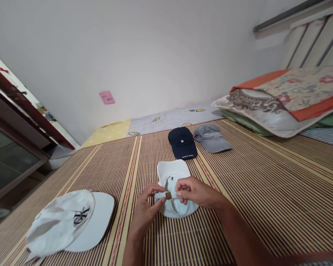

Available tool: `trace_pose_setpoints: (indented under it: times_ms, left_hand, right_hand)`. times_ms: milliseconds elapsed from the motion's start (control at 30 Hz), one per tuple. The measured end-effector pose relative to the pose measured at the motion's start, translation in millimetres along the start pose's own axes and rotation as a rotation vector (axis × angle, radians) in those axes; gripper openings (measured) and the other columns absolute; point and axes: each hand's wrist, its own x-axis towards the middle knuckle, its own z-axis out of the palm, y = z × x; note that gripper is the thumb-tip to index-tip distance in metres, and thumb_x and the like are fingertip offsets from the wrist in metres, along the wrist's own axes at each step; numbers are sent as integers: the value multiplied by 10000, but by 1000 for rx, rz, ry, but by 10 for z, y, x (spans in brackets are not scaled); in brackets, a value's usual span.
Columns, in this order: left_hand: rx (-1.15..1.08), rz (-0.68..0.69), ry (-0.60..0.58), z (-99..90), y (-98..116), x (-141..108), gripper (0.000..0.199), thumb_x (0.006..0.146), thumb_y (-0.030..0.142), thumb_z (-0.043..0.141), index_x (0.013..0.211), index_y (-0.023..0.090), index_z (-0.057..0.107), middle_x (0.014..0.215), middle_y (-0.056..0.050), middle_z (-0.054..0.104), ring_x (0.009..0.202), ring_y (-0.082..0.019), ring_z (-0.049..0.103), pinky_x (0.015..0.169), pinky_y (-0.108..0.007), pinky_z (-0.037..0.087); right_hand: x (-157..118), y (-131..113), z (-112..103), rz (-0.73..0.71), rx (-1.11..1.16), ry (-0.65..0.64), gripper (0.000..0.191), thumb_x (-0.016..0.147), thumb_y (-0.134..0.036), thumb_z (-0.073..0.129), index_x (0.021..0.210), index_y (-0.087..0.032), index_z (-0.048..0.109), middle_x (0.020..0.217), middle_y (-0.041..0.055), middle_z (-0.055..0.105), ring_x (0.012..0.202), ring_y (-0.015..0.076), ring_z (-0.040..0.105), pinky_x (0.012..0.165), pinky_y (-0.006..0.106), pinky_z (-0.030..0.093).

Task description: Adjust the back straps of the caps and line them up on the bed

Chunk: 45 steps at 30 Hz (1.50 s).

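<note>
My left hand (144,208) pinches the pale fabric strap (158,195) between thumb and fingers, right at a small, squarish, brassy buckle (168,195). My right hand (195,192) has its thumb and fingertips drawn together on the strap just across the buckle. The small white cap (173,168) this strap belongs to lies directly under my grip, its soft cloth slightly rumpled, its curved brim pointing away from me, a tiny dark-blue mark inside the crown area, and a rounded gap edged in cloth just below my fingers.

Just beyond that brim sits a navy cap (180,138) with a domed crown and small pale lettering; touching it or nearly so, farther right, is a grey cap (212,139) of washed-looking fabric. Well to the left of my grip, a larger white cap (62,223) slumps on its side, black letters above a broad, smooth brim. Beneath everything runs a ribbed mat (266,199) of thin, dark-and-straw slats.
</note>
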Motion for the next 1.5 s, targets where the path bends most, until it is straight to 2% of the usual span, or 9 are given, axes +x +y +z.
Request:
trace_pose_setpoints:
  times_ms: [100, 267, 400, 467, 533, 600, 767, 1067, 1500]
  left_hand:
    - [63, -22, 87, 44, -4, 8, 74, 845, 273, 716, 916, 251, 709, 1005, -41, 699, 992, -250, 634, 778, -335, 452]
    - [66, -35, 199, 123, -28, 25, 161, 834, 285, 735, 764, 227, 602, 939, -18, 657, 939, -226, 623, 732, -305, 425]
    - [-135, -103, 118, 189, -59, 13, 216, 882, 351, 697, 779, 221, 559, 1014, -41, 686, 979, -229, 638, 759, -304, 447]
    - [-264, -151, 66, 220, -77, 3, 259, 898, 413, 690, 800, 219, 550, 989, -39, 693, 899, -209, 639, 727, -291, 451]
    - [-325, -163, 36, 238, -96, -2, 296, 905, 459, 687, 809, 214, 549, 928, -28, 683, 801, -181, 610, 683, -276, 434]
    - [-319, -162, 24, 237, -113, 1, 321, 914, 486, 676, 808, 208, 555, 859, -14, 659, 733, -161, 561, 646, -266, 402]
    - [-282, -174, 16, 212, -131, 15, 371, 913, 533, 662, 785, 203, 553, 733, 24, 545, 652, -136, 448, 599, -254, 344]
    - [-291, -189, 10, 220, -68, 4, 387, 890, 555, 676, 783, 193, 590, 809, -12, 619, 691, -149, 481, 619, -255, 376]
    - [-345, -187, 25, 244, -123, 14, 372, 900, 532, 679, 783, 189, 597, 766, -4, 602, 675, -141, 482, 617, -263, 379]
  right_hand:
    - [-2, -33, 7, 14, -21, 17, 56, 856, -215, 612, 826, -176, 638, 668, -3, 670, 610, 135, 624, 619, 252, 485]
    - [5, -45, 18, 34, -64, 47, 49, 833, -181, 595, 825, -168, 642, 662, 1, 656, 619, 147, 619, 613, 258, 471]
    - [20, -114, 92, 28, -189, 106, 209, 761, -167, 697, 969, -186, 701, 782, -7, 677, 669, 143, 592, 611, 243, 430]
    - [31, -173, 148, 1, -282, 129, 287, 727, -145, 741, 1007, -210, 729, 845, -12, 694, 708, 141, 584, 638, 241, 410]
    - [45, -217, 199, -29, -338, 131, 259, 732, -129, 747, 975, -218, 748, 817, -20, 699, 723, 145, 582, 668, 247, 399]
    - [60, -228, 235, -57, -366, 133, 210, 749, -125, 739, 938, -214, 750, 782, -21, 700, 733, 154, 589, 695, 255, 400]
    - [84, -160, 262, -114, -406, 157, 164, 777, -134, 706, 926, -201, 726, 888, 10, 746, 825, 181, 638, 749, 268, 415]
    - [101, -97, 237, -123, -466, 172, 131, 756, -141, 699, 872, -196, 729, 783, -11, 710, 699, 146, 577, 660, 248, 369]
    - [91, -149, 226, -123, -510, 161, 147, 774, -133, 689, 895, -194, 747, 840, 34, 767, 779, 195, 680, 712, 270, 420]
